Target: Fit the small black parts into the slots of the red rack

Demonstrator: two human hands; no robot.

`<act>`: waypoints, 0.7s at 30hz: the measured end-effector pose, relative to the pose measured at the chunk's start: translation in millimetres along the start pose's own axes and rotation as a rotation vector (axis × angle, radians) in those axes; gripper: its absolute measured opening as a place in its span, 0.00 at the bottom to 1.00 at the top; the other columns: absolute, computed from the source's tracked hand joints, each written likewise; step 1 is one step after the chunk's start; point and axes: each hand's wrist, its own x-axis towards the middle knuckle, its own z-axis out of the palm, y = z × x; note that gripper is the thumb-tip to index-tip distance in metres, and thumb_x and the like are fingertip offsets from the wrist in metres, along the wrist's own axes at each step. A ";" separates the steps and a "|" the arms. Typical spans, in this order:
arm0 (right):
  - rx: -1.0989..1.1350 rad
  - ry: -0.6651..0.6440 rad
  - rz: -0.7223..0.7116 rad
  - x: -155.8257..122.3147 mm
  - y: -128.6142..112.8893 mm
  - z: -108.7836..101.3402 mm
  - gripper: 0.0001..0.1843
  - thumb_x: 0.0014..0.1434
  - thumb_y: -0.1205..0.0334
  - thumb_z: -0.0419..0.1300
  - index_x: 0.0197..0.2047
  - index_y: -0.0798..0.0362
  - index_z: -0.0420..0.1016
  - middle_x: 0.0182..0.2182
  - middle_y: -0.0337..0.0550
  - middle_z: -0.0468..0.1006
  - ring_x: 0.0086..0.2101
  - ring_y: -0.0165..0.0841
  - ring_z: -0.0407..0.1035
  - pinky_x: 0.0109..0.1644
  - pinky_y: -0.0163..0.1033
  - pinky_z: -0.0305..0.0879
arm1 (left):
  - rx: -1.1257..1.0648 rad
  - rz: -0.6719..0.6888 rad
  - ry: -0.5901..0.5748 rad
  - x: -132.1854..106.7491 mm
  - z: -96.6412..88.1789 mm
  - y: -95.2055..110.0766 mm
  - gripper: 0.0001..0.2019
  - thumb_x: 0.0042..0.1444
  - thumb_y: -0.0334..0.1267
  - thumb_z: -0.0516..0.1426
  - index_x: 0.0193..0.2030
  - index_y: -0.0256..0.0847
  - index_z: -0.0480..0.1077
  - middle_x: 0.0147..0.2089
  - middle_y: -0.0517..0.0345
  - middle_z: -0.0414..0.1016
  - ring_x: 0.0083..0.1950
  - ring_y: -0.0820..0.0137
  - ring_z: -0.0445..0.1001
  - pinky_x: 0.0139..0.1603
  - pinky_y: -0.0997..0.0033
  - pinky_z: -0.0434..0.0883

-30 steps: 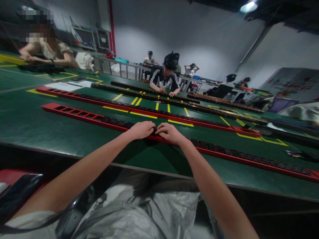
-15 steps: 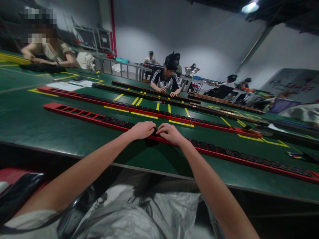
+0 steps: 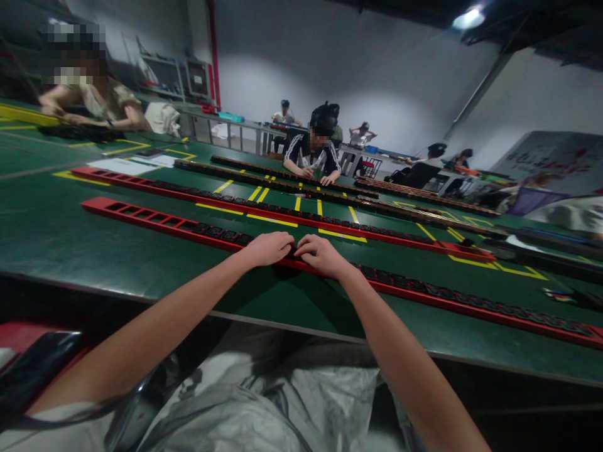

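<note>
A long red strip (image 3: 419, 302) with square slots lies along the near side of the green table. Black square pieces (image 3: 229, 235) fill most of its slots, while several slots near the left end are bare. My left hand (image 3: 272, 248) rests on the strip's middle, fingers bent and drawn together. Close on its right, my right hand (image 3: 319, 254) is closed too, thumb and forefinger pinched. Both sets of fingertips meet over a dark spot in the strip; what they grip there is hidden.
Behind lies a second red strip (image 3: 282, 215) with black pieces. Farther back run dark long strips (image 3: 264, 181) and white papers (image 3: 122, 164). A co-worker (image 3: 313, 150) sits opposite, another person (image 3: 94, 107) at the left. The table's near edge (image 3: 155, 299) is close to my body.
My hands stay at the same place on the strip, with hardly any shift in the fingers. The camera view has moved very slightly.
</note>
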 end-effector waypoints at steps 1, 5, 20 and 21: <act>0.013 -0.004 0.006 -0.2 0.4 -0.4 0.14 0.57 0.74 0.58 0.35 0.50 0.84 0.41 0.43 0.77 0.41 0.33 0.71 0.52 0.41 0.66 | 0.000 -0.006 -0.002 0.2 0.0 0.0 0.15 0.66 0.40 0.43 0.46 0.44 0.69 0.48 0.54 0.73 0.50 0.64 0.73 0.45 0.68 0.69; 0.047 -0.021 0.025 -0.7 1.8 -1.5 0.14 0.57 0.74 0.59 0.35 0.50 0.84 0.41 0.43 0.77 0.42 0.33 0.71 0.52 0.41 0.66 | -0.004 0.002 -0.001 0.6 -0.5 0.5 0.15 0.66 0.40 0.43 0.46 0.44 0.69 0.48 0.54 0.73 0.50 0.64 0.72 0.46 0.68 0.69; 0.076 -0.008 0.053 0.0 -0.5 -1.2 0.13 0.57 0.73 0.59 0.35 0.50 0.84 0.40 0.43 0.77 0.42 0.34 0.71 0.52 0.41 0.65 | -0.033 -0.011 -0.005 0.6 -0.3 -0.8 0.15 0.66 0.40 0.43 0.47 0.44 0.69 0.49 0.54 0.74 0.50 0.65 0.73 0.45 0.69 0.69; 0.081 -0.008 0.055 0.0 -0.8 -1.3 0.13 0.58 0.73 0.59 0.35 0.50 0.84 0.40 0.43 0.77 0.42 0.34 0.71 0.52 0.41 0.65 | -0.032 -0.009 -0.008 0.5 -0.6 -0.7 0.15 0.66 0.40 0.43 0.47 0.44 0.69 0.49 0.54 0.74 0.50 0.65 0.73 0.46 0.69 0.69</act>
